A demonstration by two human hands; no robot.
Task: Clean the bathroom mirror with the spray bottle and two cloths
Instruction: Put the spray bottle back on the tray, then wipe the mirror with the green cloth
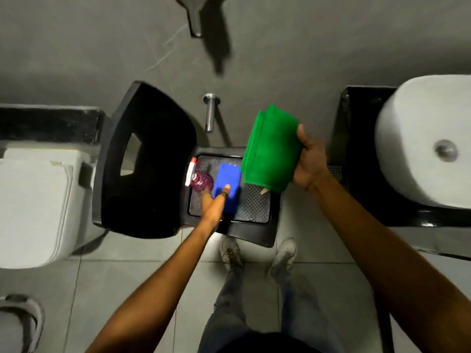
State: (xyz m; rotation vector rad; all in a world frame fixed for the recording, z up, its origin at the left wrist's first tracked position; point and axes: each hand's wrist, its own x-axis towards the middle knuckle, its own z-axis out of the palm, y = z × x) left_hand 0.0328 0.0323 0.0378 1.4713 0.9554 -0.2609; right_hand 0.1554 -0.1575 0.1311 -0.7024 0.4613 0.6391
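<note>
A person stands on a tiled bathroom floor (122, 289) in grey shoes (230, 252), looking straight down at a black plastic chair (147, 161) set against a grey wall (102, 47). The right hand (309, 163) grips a folded green cloth (270, 149), thumb over its upper right corner, and holds it raised above the right side of the chair seat. The left hand (214, 203) reaches down to the seat, fingers extended and unclenched, one fingertip resting on a folded blue cloth (228, 184) that lies flat on the textured seat. Just left of the blue cloth, touching the left hand's far side, lies a spray bottle (200, 180) of pink liquid with a white and red trigger head; whether the hand actually grasps it cannot be told. A metal tap (210, 113) juts from the wall behind the chair. A white toilet (33, 200) sits to the left, and a white basin (428, 141) rests on a black counter (362, 149) to the right.
</note>
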